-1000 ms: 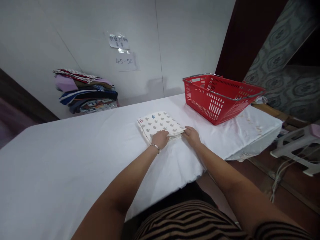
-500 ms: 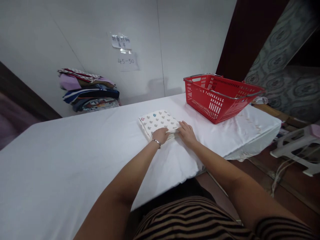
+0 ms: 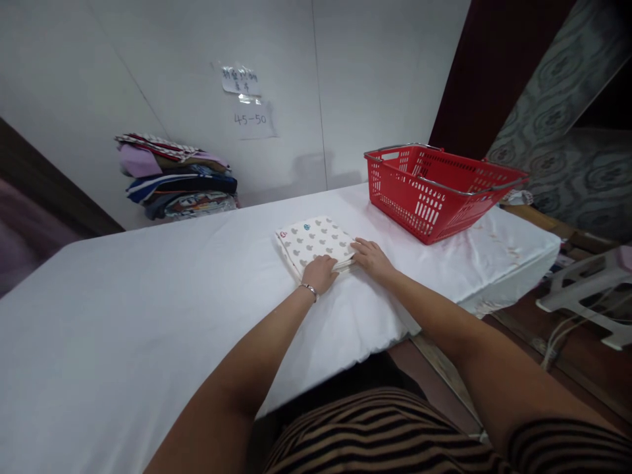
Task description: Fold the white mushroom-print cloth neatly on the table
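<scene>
A white folded cloth (image 3: pixel 320 238) with grey animal-like shapes and small red and blue marks lies flat in a squarish, layered bundle on the white-covered table (image 3: pixel 162 296). At its near edge, my left hand (image 3: pixel 320 272), with a bracelet at the wrist, has its fingers bent over the layers. My right hand (image 3: pixel 373 259) grips the near right corner, with its fingertips at the side edge. Part of the near edge is hidden under my hands, and the thumbs show only in part.
An open red shopping basket (image 3: pixel 419 197) with metal handles stands on the table at the back right. A stack of folded clothes (image 3: pixel 180 178) sits by the wall at the back left. Handwritten paper signs (image 3: pixel 254 120) hang on the wall. A white plastic stool (image 3: pixel 587 289) is off to the right.
The near edge, lifted and loosely layered before, now lies flatter. My left hand has shifted slightly toward me and right. My right hand stays at the corner.
</scene>
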`<state>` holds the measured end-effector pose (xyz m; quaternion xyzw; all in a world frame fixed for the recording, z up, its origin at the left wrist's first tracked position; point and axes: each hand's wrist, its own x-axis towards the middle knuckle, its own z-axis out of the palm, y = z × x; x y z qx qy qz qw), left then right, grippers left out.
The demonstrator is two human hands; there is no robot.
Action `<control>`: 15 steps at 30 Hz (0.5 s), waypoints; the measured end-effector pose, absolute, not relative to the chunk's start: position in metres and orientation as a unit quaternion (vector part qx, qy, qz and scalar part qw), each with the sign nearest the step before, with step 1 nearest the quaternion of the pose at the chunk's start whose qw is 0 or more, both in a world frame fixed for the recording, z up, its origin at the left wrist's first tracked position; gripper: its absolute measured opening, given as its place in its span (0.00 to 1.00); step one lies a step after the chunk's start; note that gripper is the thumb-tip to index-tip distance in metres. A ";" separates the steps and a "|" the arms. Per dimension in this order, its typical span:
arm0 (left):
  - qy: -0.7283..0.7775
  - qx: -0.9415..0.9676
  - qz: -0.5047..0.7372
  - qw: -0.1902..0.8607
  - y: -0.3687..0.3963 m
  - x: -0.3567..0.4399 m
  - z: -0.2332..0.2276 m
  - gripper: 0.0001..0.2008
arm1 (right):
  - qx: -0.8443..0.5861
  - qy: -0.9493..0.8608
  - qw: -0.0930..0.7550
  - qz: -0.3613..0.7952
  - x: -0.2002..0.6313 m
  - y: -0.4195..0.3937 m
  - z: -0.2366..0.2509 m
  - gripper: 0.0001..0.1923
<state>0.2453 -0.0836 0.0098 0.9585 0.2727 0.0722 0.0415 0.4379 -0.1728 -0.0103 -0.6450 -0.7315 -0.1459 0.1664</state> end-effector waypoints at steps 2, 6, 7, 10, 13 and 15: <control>0.261 0.961 0.077 0.047 -0.084 0.242 0.008 0.15 | -0.645 -0.732 0.175 -0.133 0.439 -0.175 -0.012 0.10; 0.243 0.962 0.103 0.073 -0.081 0.235 0.005 0.17 | -0.653 -0.724 0.187 -0.123 0.440 -0.176 -0.013 0.09; 0.240 0.962 0.112 0.072 -0.081 0.233 0.004 0.16 | -0.655 -0.722 0.189 -0.118 0.440 -0.176 -0.013 0.09; 0.233 0.962 0.131 0.051 -0.081 0.227 0.001 0.16 | -0.657 -0.721 0.202 -0.094 0.444 -0.175 -0.016 0.11; 0.230 0.964 0.124 0.045 -0.085 0.223 0.000 0.15 | -0.651 -0.723 0.219 -0.073 0.449 -0.176 -0.019 0.14; 0.234 0.964 0.120 0.045 -0.087 0.223 -0.001 0.16 | -0.644 -0.726 0.235 -0.060 0.450 -0.177 -0.020 0.14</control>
